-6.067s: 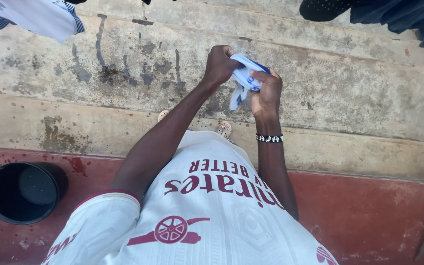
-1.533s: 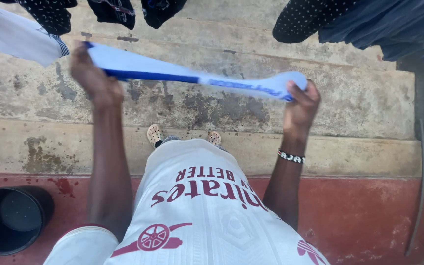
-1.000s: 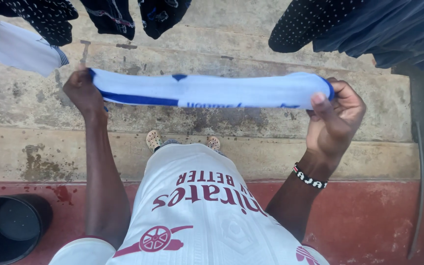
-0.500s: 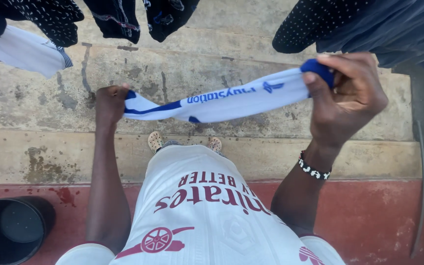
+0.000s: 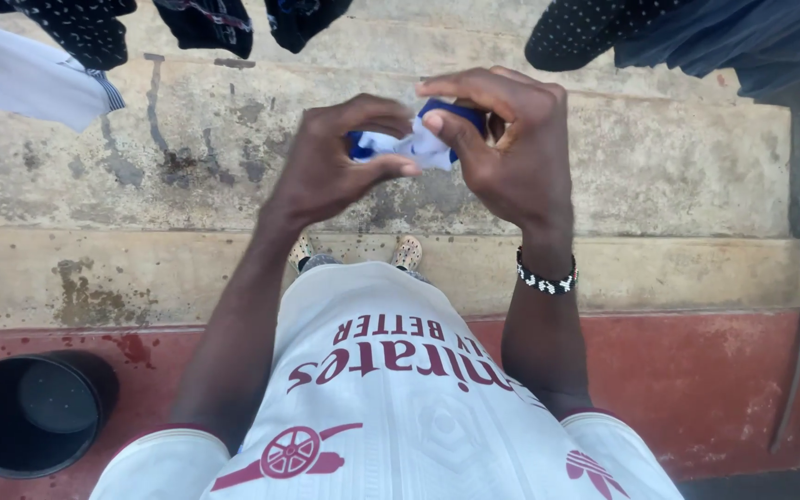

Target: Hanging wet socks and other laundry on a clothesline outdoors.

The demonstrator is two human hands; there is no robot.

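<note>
— How many hands are in it?
— Two, a left hand (image 5: 331,167) and a right hand (image 5: 511,153), with one white-and-blue sock (image 5: 409,145) bunched between them.
— Bracelets?
— One beaded bracelet (image 5: 546,278).
— And on the ground?
— One black bucket (image 5: 34,412), two shoes (image 5: 406,251), three concrete steps (image 5: 141,268).
— Hanging laundry?
— At least five pieces: four dark garments (image 5: 206,20), one white garment (image 5: 34,79).

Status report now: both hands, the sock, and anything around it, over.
Left hand and right hand close together, both gripping the white and blue sock, bunched between them. Dark garments hang just above. Black bucket lower left, apart.
</note>
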